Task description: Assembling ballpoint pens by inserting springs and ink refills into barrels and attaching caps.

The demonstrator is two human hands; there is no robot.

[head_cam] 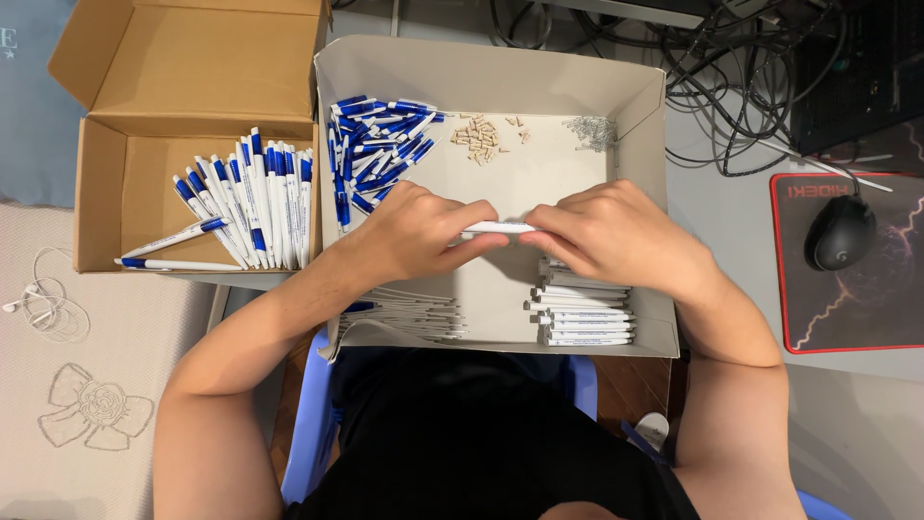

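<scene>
Two hands grip one white plastic pen barrel horizontally over the grey cardboard tray: left hand pinched on one end, right hand closed on the other. Keep barrel level, push parts in axially, w/o twisting. Blue pen caps lie just beyond L hand; stacked white barrels under R wrist. Brown carton of finished pens sits left; black mouse right.

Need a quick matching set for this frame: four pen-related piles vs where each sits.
1. finished pens
2. blue pen parts
3. white barrels
4. springs

A. grey tray, far right corner
B. brown box on the left
C. grey tray, near right, below the right hand
D. grey tray, far left corner

Pairs: 1-B, 2-D, 3-C, 4-A
</scene>
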